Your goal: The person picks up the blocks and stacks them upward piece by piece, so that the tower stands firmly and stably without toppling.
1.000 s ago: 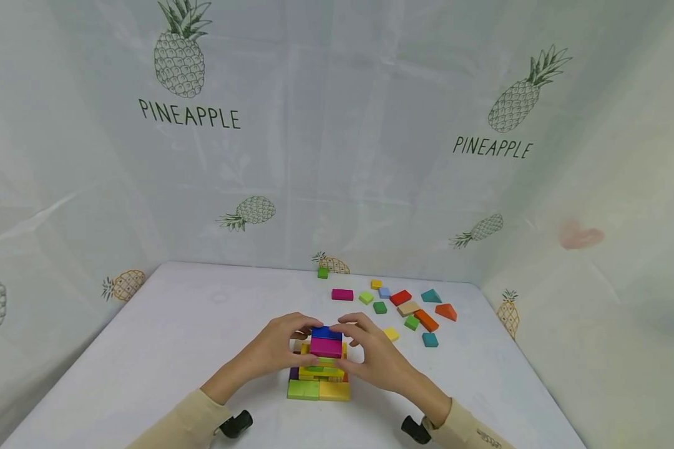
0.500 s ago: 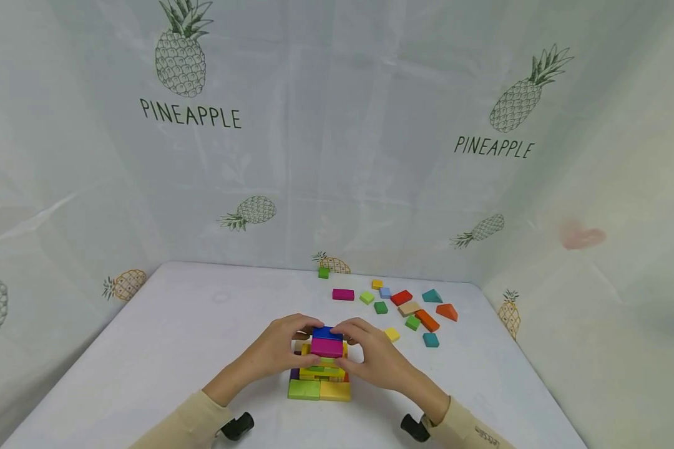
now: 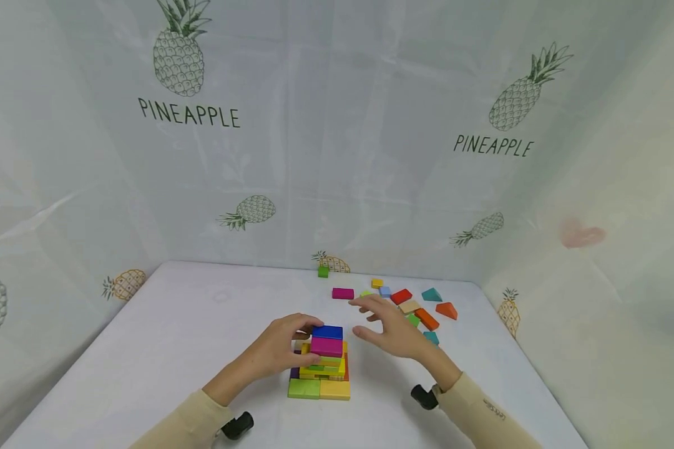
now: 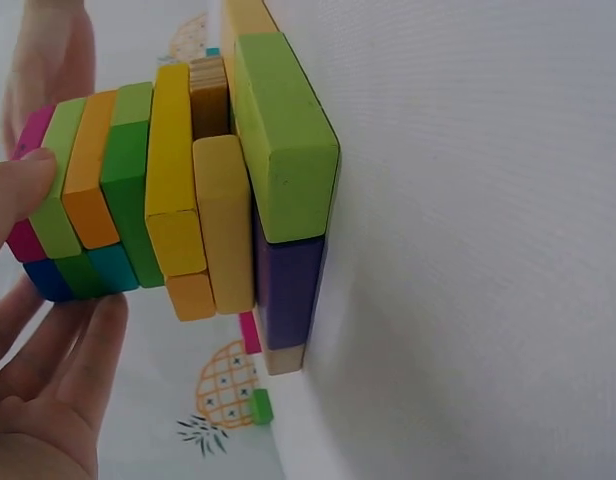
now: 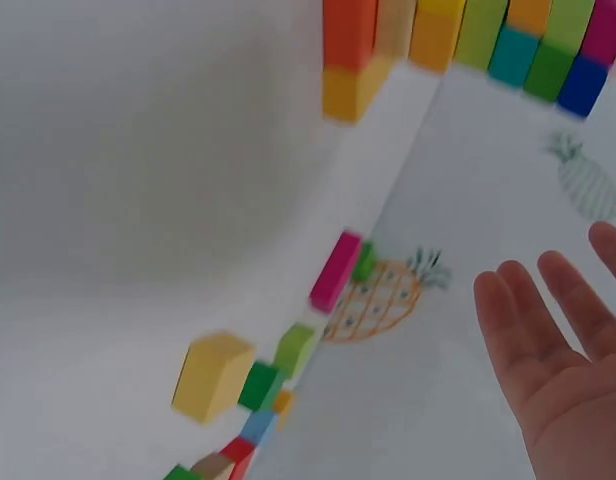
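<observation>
A tower of colourful wooden blocks stands on the table, with a light green block (image 3: 304,389) and a yellow block (image 3: 334,390) at its front foot. Topmost are a magenta block (image 3: 327,347) and a blue block (image 3: 327,332) behind it. My left hand (image 3: 275,350) grips the top layers from the left. In the left wrist view its thumb (image 4: 30,180) lies across the magenta and light green blocks, fingers (image 4: 93,345) against the blue-green side. Right of the tower, apart from it, hovers my right hand (image 3: 392,329), holding nothing, fingers spread in the right wrist view.
Loose blocks lie scattered at the back right, among them a magenta one (image 3: 343,293), an orange one (image 3: 427,319) and a teal triangle (image 3: 431,294). A yellow block (image 5: 213,375) is behind my right hand in the head view. A pineapple-print curtain (image 3: 337,156) hangs behind the white table (image 3: 163,349).
My right hand has let go of the tower's top and moved away to the right and slightly back. The left hand and the tower have stayed in place.
</observation>
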Available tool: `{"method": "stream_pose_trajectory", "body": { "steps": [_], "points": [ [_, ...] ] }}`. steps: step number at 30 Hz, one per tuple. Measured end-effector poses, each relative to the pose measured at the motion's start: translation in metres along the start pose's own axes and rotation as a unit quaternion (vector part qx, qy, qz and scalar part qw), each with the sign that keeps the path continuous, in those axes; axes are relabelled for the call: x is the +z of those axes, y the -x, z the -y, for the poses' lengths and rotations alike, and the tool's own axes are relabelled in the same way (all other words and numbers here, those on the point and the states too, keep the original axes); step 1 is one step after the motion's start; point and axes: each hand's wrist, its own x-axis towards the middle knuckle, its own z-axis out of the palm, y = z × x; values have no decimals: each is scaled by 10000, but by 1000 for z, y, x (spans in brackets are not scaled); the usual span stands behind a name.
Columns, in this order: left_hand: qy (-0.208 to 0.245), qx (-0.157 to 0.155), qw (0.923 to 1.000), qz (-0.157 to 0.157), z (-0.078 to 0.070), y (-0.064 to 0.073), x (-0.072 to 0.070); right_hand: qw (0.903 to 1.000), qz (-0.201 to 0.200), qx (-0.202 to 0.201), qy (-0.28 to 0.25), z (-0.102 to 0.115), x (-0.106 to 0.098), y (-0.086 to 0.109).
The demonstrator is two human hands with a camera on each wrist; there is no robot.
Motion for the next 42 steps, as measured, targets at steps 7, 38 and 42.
{"method": "stream_pose_trajectory", "body": {
  "steps": [7, 38, 42],
  "points": [
    [-17, -51, 10000, -33, 0, 2, 0, 9983, 142, 432, 360, -39, -3, -37],
    [42, 40, 10000, -34, 1, 0, 1, 9839, 672, 1095, 1242, -76, 43, -96],
    [21, -2, 10000, -30, 2, 1, 2, 9834, 794, 1281, 1010, -72, 40, -86]
  ]
}}
